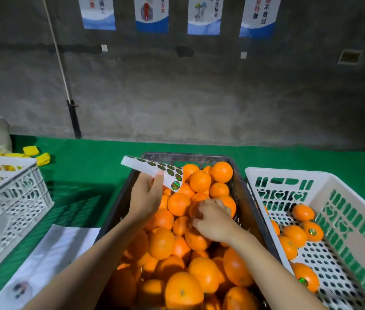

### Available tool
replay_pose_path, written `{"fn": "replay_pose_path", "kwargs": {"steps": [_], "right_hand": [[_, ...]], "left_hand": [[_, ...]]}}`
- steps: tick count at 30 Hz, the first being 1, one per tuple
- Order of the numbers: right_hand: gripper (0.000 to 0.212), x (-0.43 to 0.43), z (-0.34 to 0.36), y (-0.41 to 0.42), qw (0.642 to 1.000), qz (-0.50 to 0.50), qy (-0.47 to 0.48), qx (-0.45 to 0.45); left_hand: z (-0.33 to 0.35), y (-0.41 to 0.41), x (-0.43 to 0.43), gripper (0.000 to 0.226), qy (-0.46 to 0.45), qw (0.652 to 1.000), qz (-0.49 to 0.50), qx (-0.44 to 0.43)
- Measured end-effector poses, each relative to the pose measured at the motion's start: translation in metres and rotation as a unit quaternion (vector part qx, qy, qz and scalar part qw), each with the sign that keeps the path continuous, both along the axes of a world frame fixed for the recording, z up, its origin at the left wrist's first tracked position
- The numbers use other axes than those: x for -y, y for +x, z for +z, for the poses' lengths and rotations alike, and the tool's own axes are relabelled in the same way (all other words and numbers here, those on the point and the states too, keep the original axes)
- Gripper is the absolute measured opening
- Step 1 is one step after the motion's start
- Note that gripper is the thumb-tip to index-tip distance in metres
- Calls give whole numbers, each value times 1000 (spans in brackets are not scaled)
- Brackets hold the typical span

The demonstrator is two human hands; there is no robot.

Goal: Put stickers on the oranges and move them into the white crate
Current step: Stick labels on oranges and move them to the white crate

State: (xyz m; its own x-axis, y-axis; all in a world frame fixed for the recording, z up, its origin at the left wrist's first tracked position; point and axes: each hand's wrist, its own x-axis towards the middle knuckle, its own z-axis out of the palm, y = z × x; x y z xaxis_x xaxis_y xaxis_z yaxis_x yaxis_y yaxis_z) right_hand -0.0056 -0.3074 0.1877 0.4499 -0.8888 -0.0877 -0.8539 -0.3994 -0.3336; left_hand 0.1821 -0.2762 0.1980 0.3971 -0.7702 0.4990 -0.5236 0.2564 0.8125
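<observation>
A dark crate in the middle is heaped with several oranges. My left hand holds a white sticker sheet with rows of round green stickers above the crate's far left corner. My right hand reaches down into the pile, its curled fingers on an orange near the middle. To the right stands the white crate with several oranges in it; two of them show a green sticker.
A second white crate stands at the left on the green table cover. Yellow pieces lie behind it. A white sheet lies near the front left. A grey wall with posters closes off the far side.
</observation>
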Motion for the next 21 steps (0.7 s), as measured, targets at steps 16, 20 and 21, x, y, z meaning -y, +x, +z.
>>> {"fn": "replay_pose_path", "kwargs": {"steps": [16, 20, 21], "right_hand": [[44, -7, 9, -16, 991, -97, -22, -87], [24, -5, 6, -19, 991, -104, -7, -79], [13, -5, 5, -19, 992, -103, -28, -67]], "left_hand": [[-6, -12, 2, 56, -6, 986, 15, 167], [-6, -11, 0, 56, 0, 983, 4, 186], [-6, -10, 1, 56, 1, 981, 5, 195]]}}
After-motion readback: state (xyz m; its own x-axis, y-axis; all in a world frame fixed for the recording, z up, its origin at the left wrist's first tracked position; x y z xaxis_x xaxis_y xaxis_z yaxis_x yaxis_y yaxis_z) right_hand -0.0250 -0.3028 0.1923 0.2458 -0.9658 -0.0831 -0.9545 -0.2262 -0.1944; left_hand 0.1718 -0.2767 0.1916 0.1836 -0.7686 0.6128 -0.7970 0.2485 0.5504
